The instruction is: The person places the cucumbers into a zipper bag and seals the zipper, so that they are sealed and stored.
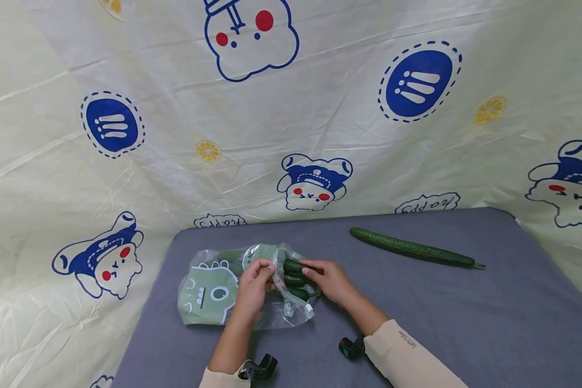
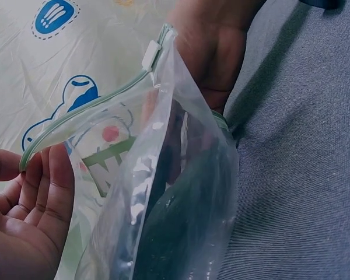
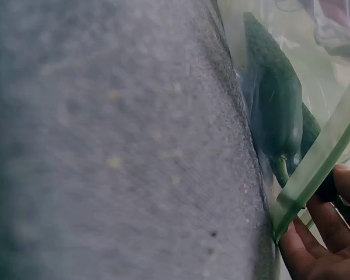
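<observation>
A clear zip bag (image 1: 206,296) printed with green cartoon shapes lies on its side, several cucumbers (image 1: 296,281) inside. Its mouth faces right, with cucumber ends at the opening. My left hand (image 1: 252,285) pinches the bag's green zip edge (image 2: 76,118) between thumb and fingers, lifting it away from the cucumbers. At the mouth, my right hand (image 1: 331,278) holds the end of one cucumber between thumb and fingers; the bag's film and rim partly hide this grip. In the right wrist view, another cucumber (image 3: 277,105) shows through the film, stem toward the mouth.
One long cucumber (image 1: 412,248) lies loose on the grey cloth-covered table (image 1: 417,312), toward the back right. A pale printed sheet (image 1: 174,108) hangs behind and beside the table. The white zip slider (image 2: 151,55) sits near one end of the bag's mouth.
</observation>
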The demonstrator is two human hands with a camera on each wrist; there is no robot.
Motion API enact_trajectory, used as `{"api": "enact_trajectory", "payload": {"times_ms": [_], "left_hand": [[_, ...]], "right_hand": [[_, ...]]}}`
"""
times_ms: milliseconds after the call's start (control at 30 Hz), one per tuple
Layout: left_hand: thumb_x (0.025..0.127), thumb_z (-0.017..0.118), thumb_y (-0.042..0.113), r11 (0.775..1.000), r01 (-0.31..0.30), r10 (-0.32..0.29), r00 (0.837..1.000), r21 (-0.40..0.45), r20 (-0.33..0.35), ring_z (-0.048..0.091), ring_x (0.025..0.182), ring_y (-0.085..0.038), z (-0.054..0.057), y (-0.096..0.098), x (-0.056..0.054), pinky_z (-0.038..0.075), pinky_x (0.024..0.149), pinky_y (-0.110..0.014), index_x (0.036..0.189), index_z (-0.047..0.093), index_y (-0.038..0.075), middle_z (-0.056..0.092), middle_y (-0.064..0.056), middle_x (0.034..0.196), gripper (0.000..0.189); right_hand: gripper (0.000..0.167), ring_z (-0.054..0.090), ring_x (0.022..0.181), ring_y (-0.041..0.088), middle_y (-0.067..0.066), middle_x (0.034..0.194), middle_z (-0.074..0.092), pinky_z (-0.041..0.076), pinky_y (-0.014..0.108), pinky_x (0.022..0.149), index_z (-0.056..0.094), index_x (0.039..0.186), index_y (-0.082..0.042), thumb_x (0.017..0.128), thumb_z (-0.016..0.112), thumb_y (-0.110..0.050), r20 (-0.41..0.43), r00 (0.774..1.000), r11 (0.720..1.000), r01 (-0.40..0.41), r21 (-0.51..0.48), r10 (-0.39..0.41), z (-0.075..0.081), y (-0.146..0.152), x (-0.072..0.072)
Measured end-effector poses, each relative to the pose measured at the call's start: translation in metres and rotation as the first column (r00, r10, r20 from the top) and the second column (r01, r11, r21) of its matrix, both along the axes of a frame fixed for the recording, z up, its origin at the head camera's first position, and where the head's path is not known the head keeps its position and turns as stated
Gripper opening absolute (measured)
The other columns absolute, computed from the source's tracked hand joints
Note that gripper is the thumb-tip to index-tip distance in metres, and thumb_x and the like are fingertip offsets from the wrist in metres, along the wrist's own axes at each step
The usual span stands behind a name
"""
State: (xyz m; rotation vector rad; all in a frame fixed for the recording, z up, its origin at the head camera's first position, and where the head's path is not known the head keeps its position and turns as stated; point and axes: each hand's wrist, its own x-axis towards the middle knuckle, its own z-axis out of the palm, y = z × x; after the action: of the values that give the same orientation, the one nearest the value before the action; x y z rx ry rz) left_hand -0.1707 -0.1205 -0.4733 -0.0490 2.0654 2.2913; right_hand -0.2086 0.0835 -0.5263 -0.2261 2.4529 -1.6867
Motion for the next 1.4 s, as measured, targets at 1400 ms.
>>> {"api": "enact_trajectory", "payload": {"times_ms": [1400], "left_hand": [[0.102, 0.052, 0.007, 1.0, 0.023, -0.023, 1.0, -0.002, 0.0, 0.067, 0.065, -0.014, 0.001, -0.001, 0.001, 0.056, 0.066, -0.025, 0.106, 0.055, -0.006, 0.06, -0.001, 0.073, 0.015]], "right_hand": [[0.052, 0.055, 0.134, 0.039, 0.023, 0.145, 0.056, 0.054, 0.04, 0.103, 0.052, 0.144, -0.001, 0.097, 0.068, -0.016, 0.065, 0.994, 0.982, -0.079, -0.173, 0.092, 0.007, 0.048, 0.009]]}}
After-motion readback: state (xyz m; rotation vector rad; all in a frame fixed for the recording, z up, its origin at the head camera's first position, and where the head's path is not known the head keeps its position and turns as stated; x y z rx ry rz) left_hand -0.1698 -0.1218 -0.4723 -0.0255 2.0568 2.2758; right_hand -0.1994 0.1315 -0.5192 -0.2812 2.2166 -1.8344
